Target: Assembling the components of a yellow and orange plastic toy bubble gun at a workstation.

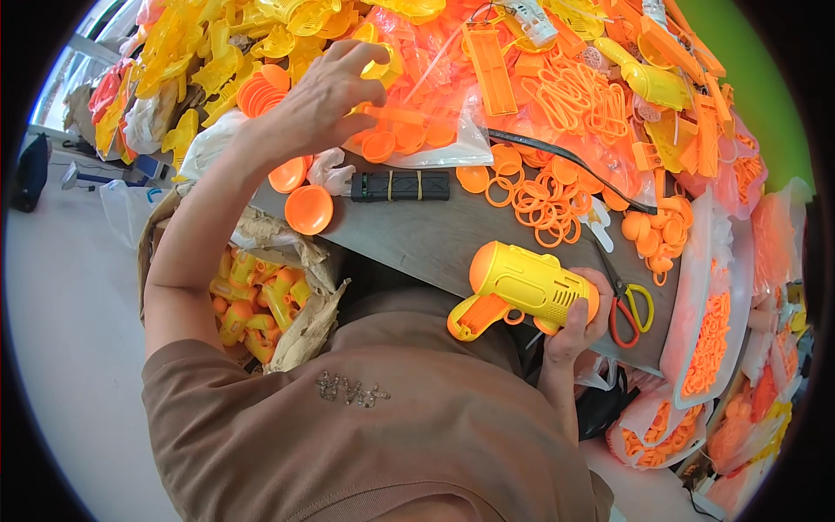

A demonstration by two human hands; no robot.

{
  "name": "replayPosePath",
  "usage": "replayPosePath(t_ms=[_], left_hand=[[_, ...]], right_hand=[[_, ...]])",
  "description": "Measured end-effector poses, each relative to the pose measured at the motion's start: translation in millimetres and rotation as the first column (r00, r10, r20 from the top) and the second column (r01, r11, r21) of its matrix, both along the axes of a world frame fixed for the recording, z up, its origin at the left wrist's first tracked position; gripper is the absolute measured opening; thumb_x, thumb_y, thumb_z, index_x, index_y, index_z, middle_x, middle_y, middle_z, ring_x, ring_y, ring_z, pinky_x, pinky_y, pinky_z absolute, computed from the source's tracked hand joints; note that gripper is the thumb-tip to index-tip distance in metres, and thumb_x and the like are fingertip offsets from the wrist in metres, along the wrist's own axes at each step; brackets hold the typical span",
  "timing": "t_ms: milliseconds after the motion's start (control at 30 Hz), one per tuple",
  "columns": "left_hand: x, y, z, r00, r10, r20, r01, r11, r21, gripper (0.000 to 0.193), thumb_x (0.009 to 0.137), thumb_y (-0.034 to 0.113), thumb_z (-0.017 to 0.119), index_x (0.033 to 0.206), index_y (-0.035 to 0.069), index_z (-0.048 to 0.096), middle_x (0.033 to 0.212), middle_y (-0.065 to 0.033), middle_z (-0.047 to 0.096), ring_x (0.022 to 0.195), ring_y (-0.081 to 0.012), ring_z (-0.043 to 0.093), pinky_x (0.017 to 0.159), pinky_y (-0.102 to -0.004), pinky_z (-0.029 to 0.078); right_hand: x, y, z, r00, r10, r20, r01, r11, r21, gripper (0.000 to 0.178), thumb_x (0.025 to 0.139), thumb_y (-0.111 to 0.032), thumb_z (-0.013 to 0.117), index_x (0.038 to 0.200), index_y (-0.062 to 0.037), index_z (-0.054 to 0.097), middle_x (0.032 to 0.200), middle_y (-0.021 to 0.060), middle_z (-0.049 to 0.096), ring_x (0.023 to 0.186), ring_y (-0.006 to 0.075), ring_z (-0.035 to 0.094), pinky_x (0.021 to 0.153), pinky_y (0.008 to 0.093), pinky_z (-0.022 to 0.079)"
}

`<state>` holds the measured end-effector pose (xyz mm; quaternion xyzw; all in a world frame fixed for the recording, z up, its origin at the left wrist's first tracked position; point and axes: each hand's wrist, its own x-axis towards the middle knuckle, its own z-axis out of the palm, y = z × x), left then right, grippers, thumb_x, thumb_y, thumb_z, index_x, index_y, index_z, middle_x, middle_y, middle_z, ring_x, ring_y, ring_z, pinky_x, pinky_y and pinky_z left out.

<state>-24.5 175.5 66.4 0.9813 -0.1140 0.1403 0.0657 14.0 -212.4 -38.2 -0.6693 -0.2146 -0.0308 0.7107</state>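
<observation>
My right hand (578, 326) grips a yellow and orange toy gun (531, 285) by its front end, above the table's near edge. The gun lies sideways, its handle to the left and its rounded orange end cap at the upper left. My left arm stretches up and across to the parts heap, where my left hand (326, 97) curls its fingers and thumb round a small yellow plastic part (387, 68). Below that hand, orange cups and discs (379, 145) lie on a clear plastic sheet.
Red-and-yellow-handled scissors (628, 313) lie at the right, near loose orange rings (548, 204). A dark banded block (400, 185) and an orange bowl (309, 210) rest on the grey table (391, 239). An open sack (304, 322) of toy guns stands left; a white bin (678, 348) holds orange pieces.
</observation>
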Motion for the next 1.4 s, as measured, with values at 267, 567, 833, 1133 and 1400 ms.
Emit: replayPosePath(t_ms=[267,567,833,1133,1400], left_hand=[[14,3,2,1.000,0.005,-0.013,-0.008,0.964,-0.265,0.016,0.078,0.015,0.070,0.086,0.003,0.062,0.116,-0.0121,0.050,0.105,-0.0269,0.051,0.086,-0.0356,0.043],[-6,-85,12,0.915,-0.081,-0.394,-0.247,0.662,-0.708,0.020,0.078,0.015,0.068,0.077,-0.001,0.058,0.061,-0.0058,0.056,0.055,-0.0115,0.051,0.050,-0.0291,0.041],[-16,-130,1,0.871,-0.353,-0.341,0.081,0.788,-0.610,0.023,0.082,0.016,0.066,0.076,-0.002,0.053,0.069,-0.0088,0.051,0.059,-0.0205,0.053,0.053,-0.0339,0.042],[5,-136,-1,0.825,-0.398,-0.401,0.123,0.819,-0.560,0.021,0.086,0.020,0.060,0.081,0.000,0.057,0.077,-0.0131,0.055,0.075,-0.0324,0.058,0.067,-0.0408,0.046],[-2,-136,-49,0.880,-0.469,0.076,0.411,0.672,-0.616,0.033,0.081,0.006,0.064,0.113,0.004,0.059,0.088,-0.0106,0.053,0.073,-0.0251,0.055,0.067,-0.0329,0.047]], right_hand=[[1,-3,-4,0.999,-0.024,0.038,0.026,0.999,-0.034,0.037,0.088,-0.023,0.050,0.110,0.0060,0.049,0.100,0.0163,0.057,0.086,0.0198,0.058,0.077,0.0296,0.048],[13,8,32,0.978,0.006,0.207,0.027,0.987,-0.159,0.040,0.082,-0.024,0.057,0.108,0.0059,0.052,0.099,0.0146,0.056,0.088,0.0196,0.056,0.078,0.0293,0.045],[25,35,51,0.881,0.310,0.357,-0.220,0.937,-0.270,0.044,0.074,-0.022,0.069,0.107,0.0042,0.055,0.100,0.0139,0.056,0.087,0.0198,0.053,0.077,0.0298,0.044],[25,33,42,0.927,0.298,0.227,-0.249,0.943,-0.223,0.041,0.075,-0.019,0.070,0.105,0.0041,0.055,0.099,0.0119,0.057,0.087,0.0175,0.054,0.078,0.0282,0.044],[27,32,34,0.951,0.292,0.100,-0.275,0.949,-0.158,0.037,0.077,-0.018,0.068,0.105,0.0027,0.056,0.099,0.0099,0.058,0.088,0.0154,0.055,0.080,0.0274,0.044]])
